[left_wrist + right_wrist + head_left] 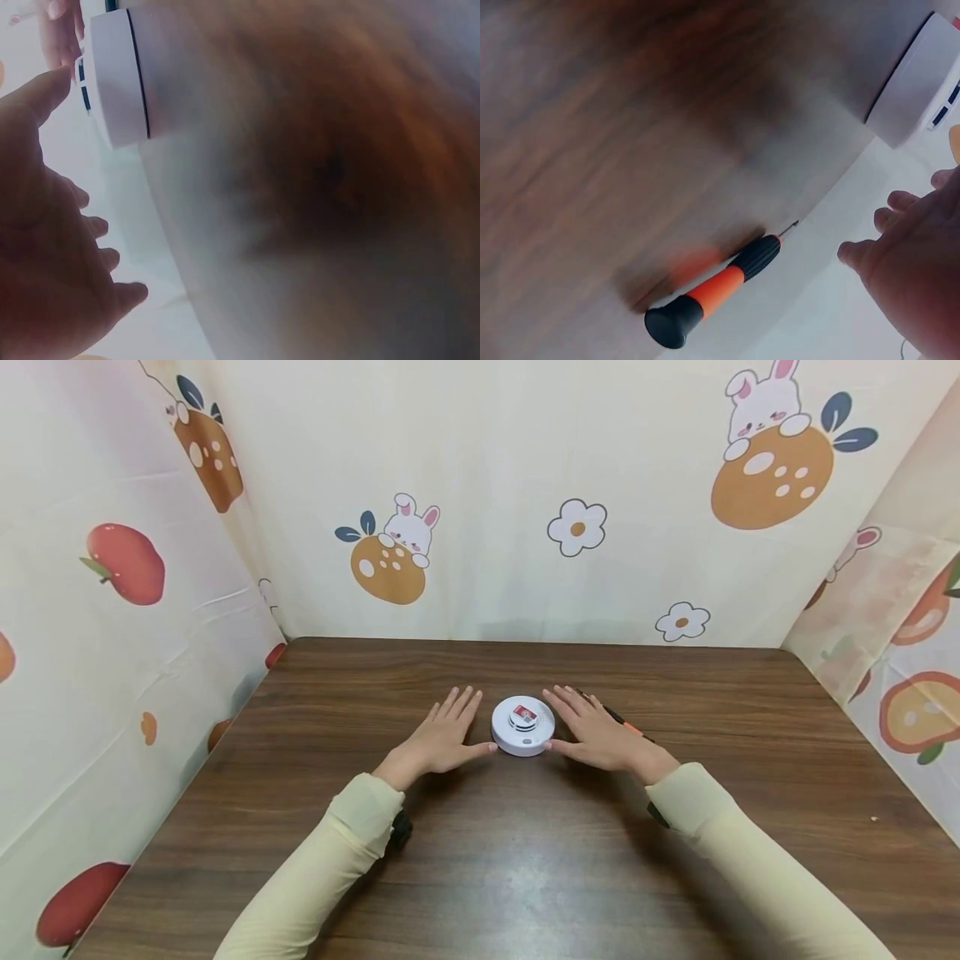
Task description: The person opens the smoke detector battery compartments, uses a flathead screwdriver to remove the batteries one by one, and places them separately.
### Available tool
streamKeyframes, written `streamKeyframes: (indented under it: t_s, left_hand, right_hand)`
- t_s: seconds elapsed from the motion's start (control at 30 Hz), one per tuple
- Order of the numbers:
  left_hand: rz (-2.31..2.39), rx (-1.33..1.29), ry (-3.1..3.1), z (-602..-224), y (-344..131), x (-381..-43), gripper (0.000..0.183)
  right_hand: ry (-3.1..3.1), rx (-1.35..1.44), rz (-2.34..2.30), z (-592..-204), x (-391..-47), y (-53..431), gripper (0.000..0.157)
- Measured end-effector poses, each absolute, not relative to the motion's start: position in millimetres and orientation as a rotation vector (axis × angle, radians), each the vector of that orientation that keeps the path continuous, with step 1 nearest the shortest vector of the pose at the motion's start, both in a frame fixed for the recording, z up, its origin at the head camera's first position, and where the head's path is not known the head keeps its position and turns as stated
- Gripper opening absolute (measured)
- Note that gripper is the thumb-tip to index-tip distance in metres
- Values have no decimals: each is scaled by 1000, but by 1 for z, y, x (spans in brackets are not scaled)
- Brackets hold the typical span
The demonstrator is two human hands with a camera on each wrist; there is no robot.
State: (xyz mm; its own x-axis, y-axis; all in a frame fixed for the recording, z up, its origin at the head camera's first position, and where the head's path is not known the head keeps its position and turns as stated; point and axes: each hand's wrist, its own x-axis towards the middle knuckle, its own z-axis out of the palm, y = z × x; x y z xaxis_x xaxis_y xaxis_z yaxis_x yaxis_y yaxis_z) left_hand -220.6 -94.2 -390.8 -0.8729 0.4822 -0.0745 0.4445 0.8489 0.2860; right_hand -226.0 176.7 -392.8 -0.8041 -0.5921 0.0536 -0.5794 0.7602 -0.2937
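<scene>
A round white smoke detector with a red label on its raised centre lies on the brown table between the two hands. On its left side my left hand is held with straight fingers spread, the thumb tip right at the detector's edge. My right hand mirrors it on the other side, fingers extended and thumb close to the rim. Neither hand grips anything. A screwdriver with an orange and black handle lies just beyond the right hand, partly covered by it in the head view.
The wood-grain table ends at a patterned curtain at the back, with more curtain along both sides. A tiny pale speck lies on the table at the right.
</scene>
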Motion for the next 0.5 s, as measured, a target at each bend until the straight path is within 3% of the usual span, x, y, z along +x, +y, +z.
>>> streamKeyframes:
  t_s: [0.2, 0.5]
  left_hand:
    - [401, 759, 2834, -391, -83, -226, 90]
    - [404, 824, 2776, -392, -67, -232, 94]
  right_hand:
    - [2878, -1025, -432, -399, -232, 173, 92]
    - [2810, -1003, -495, -401, -235, 165, 93]
